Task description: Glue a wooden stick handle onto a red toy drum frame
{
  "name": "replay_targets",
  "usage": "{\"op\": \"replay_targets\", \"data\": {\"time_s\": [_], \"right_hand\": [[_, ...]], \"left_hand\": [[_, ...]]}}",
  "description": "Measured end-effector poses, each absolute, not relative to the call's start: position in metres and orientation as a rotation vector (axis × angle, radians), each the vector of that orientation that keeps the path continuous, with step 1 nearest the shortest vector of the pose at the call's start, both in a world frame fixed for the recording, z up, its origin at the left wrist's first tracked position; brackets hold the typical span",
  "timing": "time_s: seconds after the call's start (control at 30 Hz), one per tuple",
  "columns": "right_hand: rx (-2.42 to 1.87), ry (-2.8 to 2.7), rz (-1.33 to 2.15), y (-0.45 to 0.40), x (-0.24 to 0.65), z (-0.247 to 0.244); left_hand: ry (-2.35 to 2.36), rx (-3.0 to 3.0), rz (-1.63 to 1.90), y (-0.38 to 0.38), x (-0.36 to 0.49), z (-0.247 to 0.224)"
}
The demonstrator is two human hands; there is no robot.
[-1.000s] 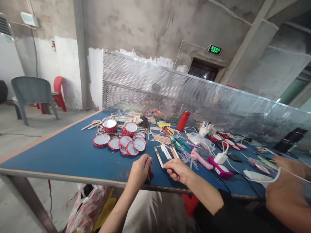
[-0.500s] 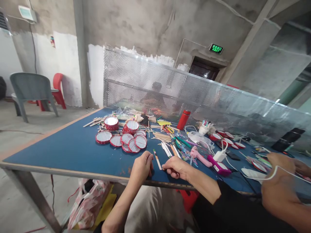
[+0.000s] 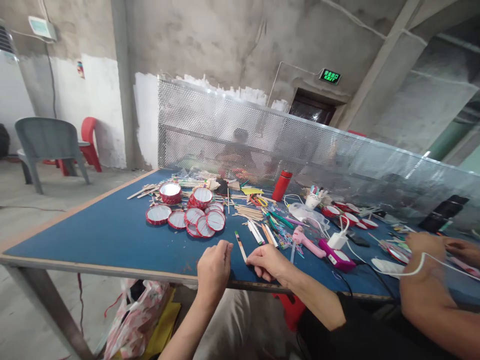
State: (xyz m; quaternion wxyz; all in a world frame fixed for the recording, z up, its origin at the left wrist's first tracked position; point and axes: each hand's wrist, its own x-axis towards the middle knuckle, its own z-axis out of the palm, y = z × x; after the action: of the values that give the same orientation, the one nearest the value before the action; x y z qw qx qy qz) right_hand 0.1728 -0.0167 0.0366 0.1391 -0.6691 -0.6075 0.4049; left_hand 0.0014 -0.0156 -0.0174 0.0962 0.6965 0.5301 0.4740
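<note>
Bare concrete walls and a perforated metal screen [image 3: 225,120] rise behind a blue-topped worktable [image 3: 93,235]. Both of the person's hands sit at its near edge. The left hand [image 3: 213,272] is curled, fingers drawn together, with nothing showing in it. The right hand [image 3: 268,262] lies just beside it, fingers bent inward in a narrow grip (whether anything small sits inside, the view doesn't settle). A thin wooden craft stick [image 3: 240,246] lies flat just beyond the gap between them, its lower end beside the right fingertips. Beyond the left hand lie red-rimmed round discs [image 3: 197,220]; past the right hand, a pink glue gun [image 3: 308,242]. A co-worker's hand [image 3: 423,250] rests well off to the right.
</note>
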Motion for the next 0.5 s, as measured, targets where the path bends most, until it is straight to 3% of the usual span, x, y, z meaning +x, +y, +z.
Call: {"op": "replay_targets", "data": {"time_s": [0.3, 0.5], "right_hand": [[-1.811, -1.988, 0.460, -0.039, 0.176, 0.032], [-1.784, -2.148, 0.261, -0.050, 0.170, 0.023]], "left_hand": [[1.404, 2.507, 1.321, -0.050, -0.012, -0.033], [1.518, 2.724, 1.171, -0.056, -0.008, -0.039]]}}
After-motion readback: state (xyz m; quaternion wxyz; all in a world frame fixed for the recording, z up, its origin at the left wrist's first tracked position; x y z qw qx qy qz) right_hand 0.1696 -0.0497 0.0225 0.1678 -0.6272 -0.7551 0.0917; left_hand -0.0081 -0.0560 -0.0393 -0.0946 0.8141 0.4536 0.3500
